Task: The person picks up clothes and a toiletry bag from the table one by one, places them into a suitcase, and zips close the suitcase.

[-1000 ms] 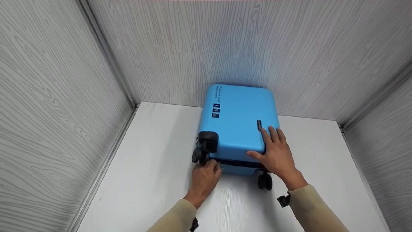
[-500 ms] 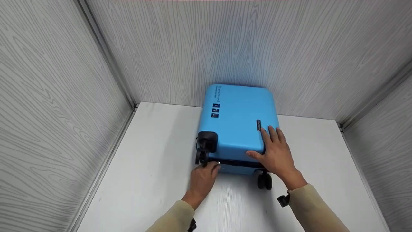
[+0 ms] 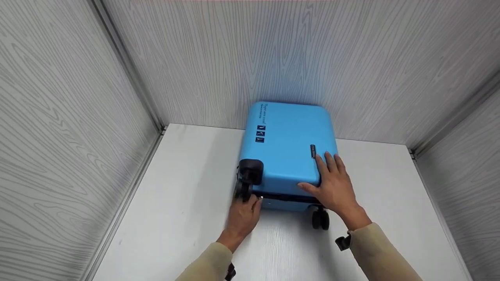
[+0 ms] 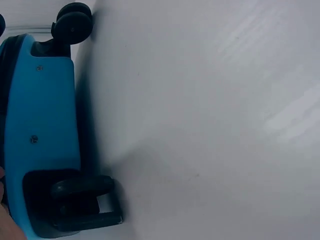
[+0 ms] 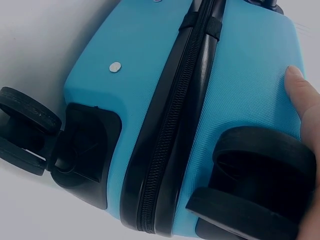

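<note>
A light-blue hard-shell suitcase (image 3: pixel 289 132) lies flat, its wheeled end towards me. My left hand (image 3: pixel 243 216) is at the black zipper band, beside the upper left wheel (image 3: pixel 244 190). Its fingers and thumb pinch a small shiny zipper pull (image 3: pixel 261 198). Spread over the near right corner of the shell, my right hand (image 3: pixel 334 189) presses with straight fingers. Seen from the right wrist, the zipper (image 5: pixel 172 110) runs between two black edges, its teeth meshed along the visible stretch. Only a sliver of the left hand (image 4: pixel 7 224) shows in the left wrist view.
The suitcase rests on a white surface (image 3: pixel 187 183) against a wood-grain back panel (image 3: pixel 218 62). Side panels stand left (image 3: pixel 58 128) and right (image 3: pixel 465 171). A lower double wheel (image 3: pixel 320 219) sticks out near the right hand.
My left hand has slid a little to the left along the zipper band with the pull. The wheel beside it has swivelled. The right hand has stayed in place on the shell.
</note>
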Available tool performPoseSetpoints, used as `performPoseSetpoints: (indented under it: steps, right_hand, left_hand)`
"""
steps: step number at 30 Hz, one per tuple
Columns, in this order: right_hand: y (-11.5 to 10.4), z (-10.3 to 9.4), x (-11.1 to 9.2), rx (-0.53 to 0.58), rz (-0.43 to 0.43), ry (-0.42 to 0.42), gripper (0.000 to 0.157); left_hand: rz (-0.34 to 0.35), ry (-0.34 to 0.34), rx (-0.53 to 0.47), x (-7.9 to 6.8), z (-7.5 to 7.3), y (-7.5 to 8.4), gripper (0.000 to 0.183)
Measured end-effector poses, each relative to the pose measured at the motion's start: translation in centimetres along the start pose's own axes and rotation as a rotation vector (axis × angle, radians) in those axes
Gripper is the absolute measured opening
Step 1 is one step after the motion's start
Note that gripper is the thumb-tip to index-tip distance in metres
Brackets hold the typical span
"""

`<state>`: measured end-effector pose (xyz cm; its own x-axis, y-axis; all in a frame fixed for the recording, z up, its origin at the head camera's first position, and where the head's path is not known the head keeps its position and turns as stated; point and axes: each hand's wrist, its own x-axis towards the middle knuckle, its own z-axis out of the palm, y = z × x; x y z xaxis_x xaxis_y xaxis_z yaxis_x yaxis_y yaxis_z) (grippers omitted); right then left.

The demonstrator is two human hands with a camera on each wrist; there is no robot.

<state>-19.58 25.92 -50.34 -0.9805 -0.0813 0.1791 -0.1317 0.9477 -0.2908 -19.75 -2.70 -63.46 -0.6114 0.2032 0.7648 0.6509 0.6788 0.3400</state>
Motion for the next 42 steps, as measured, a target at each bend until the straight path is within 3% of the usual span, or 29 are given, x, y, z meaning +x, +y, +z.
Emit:
performPoseSetpoints:
  steps: [10,17,23,32,38,42]
  right_hand:
    - [0.0,0.1,-0.1,0.008,0.000,0.012,0.109]
    - [-0.1,0.1,-0.1,0.022,-0.005,0.021,0.108]
    - [-0.1,-0.1,-0.1,0.011,-0.003,0.014,0.109]
    - [0.0,0.0,0.0,0.005,-0.001,0.014,0.109]
    - [0.0,0.1,0.0,0.014,-0.008,0.022,0.108]
    - [-0.1,0.1,0.0,0.015,-0.014,0.033,0.107]
  left_hand:
    - [-0.061,-0.031,-0.058,-0.4,-0.5,-1.1,0.025]
    - [-0.253,-0.005,-0.119,-0.5,-1.0,-1.5,0.023]
    - [-0.337,-0.019,-0.196,-0.4,-1.4,-1.3,0.028]
    - [-0.347,-0.056,-0.160,-0.2,-2.0,-2.1,0.042]
    - [-0.357,-0.083,-0.202,-0.1,-2.7,-3.3,0.033]
    - [-0.328,-0.124,-0.207,0.0,-3.0,-3.9,0.028]
